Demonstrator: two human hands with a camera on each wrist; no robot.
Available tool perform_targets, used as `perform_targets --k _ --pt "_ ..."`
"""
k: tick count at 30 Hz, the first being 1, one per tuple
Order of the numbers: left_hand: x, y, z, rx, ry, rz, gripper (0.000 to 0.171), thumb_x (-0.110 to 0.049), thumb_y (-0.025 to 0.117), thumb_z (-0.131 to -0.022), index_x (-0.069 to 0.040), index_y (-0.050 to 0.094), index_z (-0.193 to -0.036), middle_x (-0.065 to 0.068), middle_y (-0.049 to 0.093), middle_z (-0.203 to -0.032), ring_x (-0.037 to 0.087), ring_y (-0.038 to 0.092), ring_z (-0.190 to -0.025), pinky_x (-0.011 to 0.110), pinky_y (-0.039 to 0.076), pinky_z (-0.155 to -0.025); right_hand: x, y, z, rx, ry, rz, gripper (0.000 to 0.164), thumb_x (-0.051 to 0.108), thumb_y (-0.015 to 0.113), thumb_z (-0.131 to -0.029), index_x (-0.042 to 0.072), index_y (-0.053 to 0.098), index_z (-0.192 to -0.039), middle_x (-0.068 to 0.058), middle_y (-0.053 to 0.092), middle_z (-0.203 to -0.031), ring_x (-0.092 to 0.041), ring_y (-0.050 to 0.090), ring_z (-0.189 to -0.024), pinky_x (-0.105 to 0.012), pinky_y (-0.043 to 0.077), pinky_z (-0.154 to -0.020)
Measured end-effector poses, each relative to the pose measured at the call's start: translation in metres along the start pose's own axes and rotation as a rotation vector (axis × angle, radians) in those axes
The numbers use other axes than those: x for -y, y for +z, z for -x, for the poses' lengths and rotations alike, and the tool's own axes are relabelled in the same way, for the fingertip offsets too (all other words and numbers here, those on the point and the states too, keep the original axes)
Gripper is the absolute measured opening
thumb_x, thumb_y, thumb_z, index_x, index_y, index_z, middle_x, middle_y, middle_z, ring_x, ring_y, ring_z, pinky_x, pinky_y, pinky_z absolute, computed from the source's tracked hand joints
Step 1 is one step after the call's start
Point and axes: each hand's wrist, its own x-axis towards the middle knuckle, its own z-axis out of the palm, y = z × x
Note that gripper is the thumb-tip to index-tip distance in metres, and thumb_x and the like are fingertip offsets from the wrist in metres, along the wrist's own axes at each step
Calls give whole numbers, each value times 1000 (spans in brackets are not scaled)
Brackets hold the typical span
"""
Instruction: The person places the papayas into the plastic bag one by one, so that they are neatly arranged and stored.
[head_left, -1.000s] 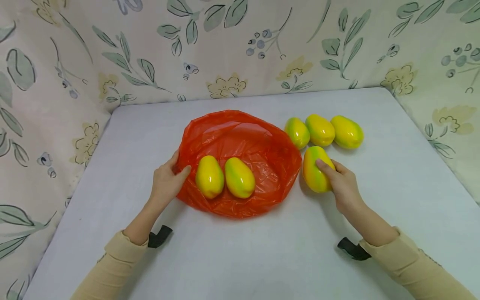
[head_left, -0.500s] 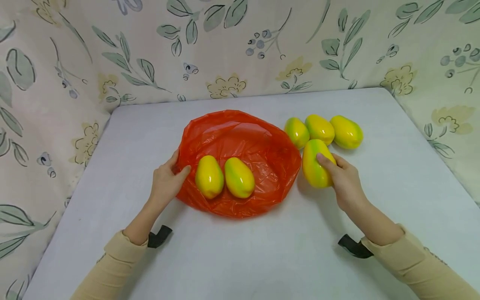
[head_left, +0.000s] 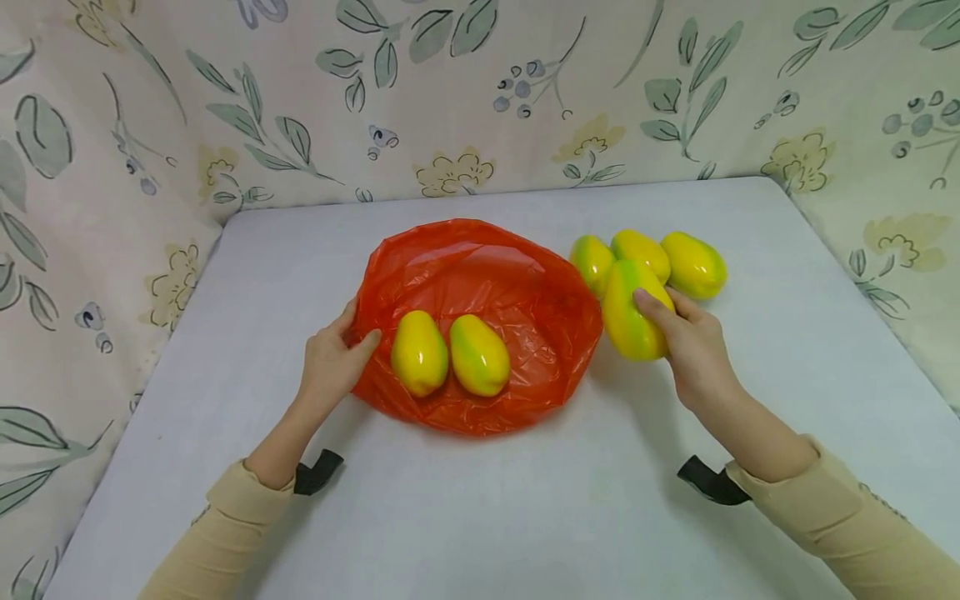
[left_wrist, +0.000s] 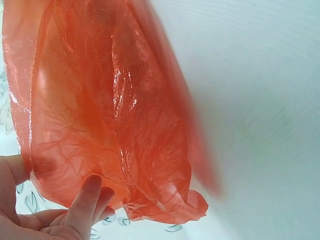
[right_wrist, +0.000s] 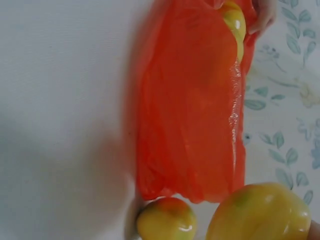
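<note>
Fruit [head_left: 633, 321], an elongated oval in glossy yellow streaked with green, is held in the grip of the right hand [head_left: 697, 350], the thumb laid over its face. It is raised above the white counter [head_left: 480, 517], just beside the right rim of the thin red plastic bag [head_left: 551, 358]; whether the rim is touched cannot be told. Its long axis is directed toward the counter's far edge, with the far end tipped slightly to the left.

By the grip of the left hand [head_left: 332, 367], the bag's left rim is pinched between thumb and fingers, and the mouth is spread wide. Two similar fruits are contained in the bag: the left inner fruit [head_left: 420, 354] is aligned almost straight away, its narrower end far, while the right inner fruit [head_left: 480, 356] is turned with its far end toward the left. Between these and the held fruit, the way is crossed by the bag's right rim.

Beyond the held fruit, three matching fruits are set in a row: the left outer fruit [head_left: 591, 257] and middle outer fruit [head_left: 643, 247] are partly hidden by it, and the right outer fruit [head_left: 693, 265] is slanted, its near end toward the right.
</note>
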Motion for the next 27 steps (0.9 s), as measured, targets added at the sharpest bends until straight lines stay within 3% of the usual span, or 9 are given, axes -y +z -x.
perform_targets --k 6,17,23,27 --pt "0 0 0 1 0 -1 60 -18 55 -96 0 33 -149 25 57 -130 33 59 -90 27 53 -69 8 7 2 6 -16 2 81 47 65 -90 7 32 -152 2 45 -123 -13 46 -105 -13 44 -84" --pt "-1 -1 0 7 -11 -4 60 -19 54 -97 0 32 -149 25 58 -129 31 57 -86 20 50 -65 17 24 8 42 -42 38 76 45 63 -92 9 34 -152 -1 43 -127 -15 44 -109 -15 43 -87" --pt "-1 0 0 14 -19 -4 60 -19 54 -97 0 33 -149 25 67 -104 27 51 -71 18 48 -58 17 37 11 74 -28 101 71 46 58 -94 10 35 -151 -4 44 -130 -17 44 -111 -21 42 -91" --pt "-1 0 1 19 -26 2 60 -19 54 -97 -1 32 -150 26 66 -109 27 52 -74 17 48 -60 17 47 13 109 -19 115 69 44 56 -96 11 33 -152 -7 42 -136 -19 43 -114 -26 41 -97"
